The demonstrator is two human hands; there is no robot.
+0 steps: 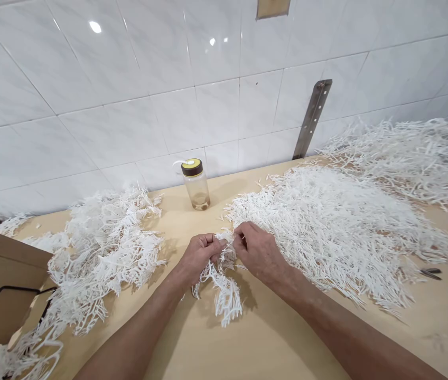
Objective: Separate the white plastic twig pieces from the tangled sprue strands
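Observation:
My left hand (204, 253) pinches a bunch of white plastic sprigs (227, 295) between thumb and fingers, and the sprigs hang down toward me over the wooden table. Close on its right, my right hand (258, 250) has its fingers curled together at the bunch's upper end; what lies between its fingertips is hidden. To the right spreads a big pile of loose thin white strands (338, 227). On the left is a heap of branched white sprigs (109, 243), with finer, tangled tips.
A clear bottle (197, 190) with a yellow-and-black lid stands near the tiled wall (129, 132). A metal bracket (313, 119) rises behind the table (287, 348). More white stems (414, 153) lie back right, near dark small pliers or snips (431, 273). A cardboard box (2, 279) sits left.

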